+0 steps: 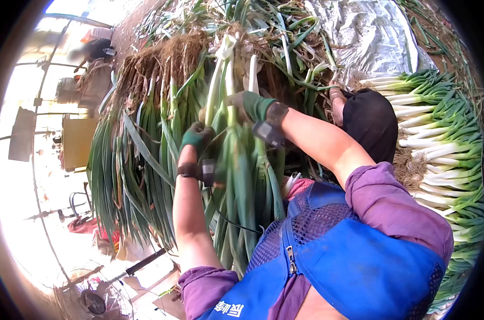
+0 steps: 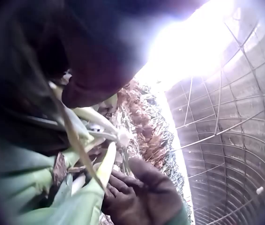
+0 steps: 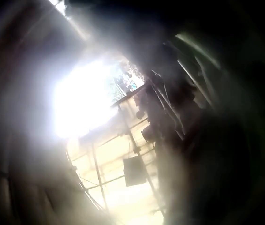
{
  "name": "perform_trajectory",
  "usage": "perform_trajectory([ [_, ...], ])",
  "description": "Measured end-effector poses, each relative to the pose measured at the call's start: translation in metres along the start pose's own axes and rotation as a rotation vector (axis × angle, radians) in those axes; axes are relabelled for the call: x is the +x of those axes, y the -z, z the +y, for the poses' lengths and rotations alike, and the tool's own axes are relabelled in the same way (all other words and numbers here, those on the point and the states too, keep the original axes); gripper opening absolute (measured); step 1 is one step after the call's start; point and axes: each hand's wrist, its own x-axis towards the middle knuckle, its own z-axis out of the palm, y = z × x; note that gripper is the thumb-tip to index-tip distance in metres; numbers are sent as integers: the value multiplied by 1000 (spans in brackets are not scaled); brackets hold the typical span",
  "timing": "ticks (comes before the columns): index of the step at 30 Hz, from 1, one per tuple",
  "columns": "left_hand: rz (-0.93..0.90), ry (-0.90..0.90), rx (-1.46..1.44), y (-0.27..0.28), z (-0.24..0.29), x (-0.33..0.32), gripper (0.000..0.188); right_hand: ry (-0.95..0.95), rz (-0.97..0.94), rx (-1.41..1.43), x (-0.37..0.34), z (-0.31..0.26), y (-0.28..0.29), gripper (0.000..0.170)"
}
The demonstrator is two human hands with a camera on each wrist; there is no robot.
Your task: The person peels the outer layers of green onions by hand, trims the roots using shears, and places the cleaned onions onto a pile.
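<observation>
Long green onions with thick pale stalks lie across the middle of the head view. My right hand [image 1: 252, 106], in a green glove with a dark palm, bends its fingers round the pale stalk of a green onion [image 1: 230, 80]. Just left and lower, my left hand [image 1: 198, 136], gloved alike, curls at the edge of the same bunch, whose leaves [image 1: 236, 181] are blurred. In the left wrist view, a gloved hand [image 2: 141, 192] has its fingers right at a yellowish leaf [image 2: 106, 164], and a dark shape covers the top. The right wrist view is mostly dark and glare.
Unpeeled green onions [image 1: 146, 106] with brown roots are heaped at left. Cleaned white-stalked ones [image 1: 439, 149] lie in a row at right. Loose leaves [image 1: 284, 32] and a silver sheet [image 1: 370, 37] lie at the top. A fan [image 1: 93, 301] stands lower left; another person [image 1: 98, 50] is farther off.
</observation>
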Motion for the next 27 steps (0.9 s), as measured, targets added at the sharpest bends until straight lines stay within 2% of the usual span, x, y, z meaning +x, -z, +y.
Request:
perform_trajectory([
  [1, -1, -6, 196, -6, 4, 8, 46, 12, -47, 127, 3, 6, -3, 32],
  [2, 58, -8, 383, -5, 21, 4, 44, 134, -79, 21, 4, 12, -7, 33],
  [4, 17, 31, 282, -6, 25, 4, 43, 324, -98, -243, 0, 15, -18, 34],
  [5, -8, 72, 230, -5, 21, 4, 42, 246, -106, -359, -22, -5, -20, 35],
  [7, -55, 69, 110, -7, -6, 20, 43, -60, 107, 45, -23, -15, -40, 45],
  [10, -86, 49, 21, -5, -14, 21, 46, 194, 522, -276, -2, 2, -65, 59],
  [11, -93, 39, 6, -7, -11, 15, 48, 177, 545, -283, 8, 8, -69, 60],
  [12, -133, 112, 7, -4, 5, 5, 54, 160, 568, -289, 15, 12, -74, 60],
  [13, -146, 134, -30, -2, 13, -1, 54, 45, 473, -193, 27, 11, -72, 60],
  [15, -176, 167, -103, -1, 24, -10, 53, -14, 262, -29, 44, 17, -56, 64],
  [17, -182, 147, -239, 7, 28, -25, 38, 100, 21, 99, 50, 29, -30, 74],
  [18, -200, 128, -294, 17, 24, -28, 33, 70, 174, 219, 28, 23, -33, 68],
  [19, -218, 108, -348, 27, 21, -31, 29, 137, 148, 358, 9, 13, -37, 66],
  [20, -147, 90, -407, 34, 16, -35, 27, 203, 121, 496, -1, 9, -41, 64],
  [22, -54, -375, -268, 63, -27, -17, 21, 366, -10, 744, -51, -14, -47, 55],
  [23, -31, -329, -392, 74, -16, -29, 21, 517, -48, 476, -70, -21, -42, 54],
  [24, -3, -286, -519, 84, -4, -42, 21, 537, -102, 562, -85, -30, -44, 49],
  [25, 36, -83, -704, 101, 42, -74, 22, 557, -158, 646, -94, -35, -46, 45],
  [27, 25, -114, -689, 118, 74, -102, 21, 464, -418, 724, -72, -32, -40, 40],
])
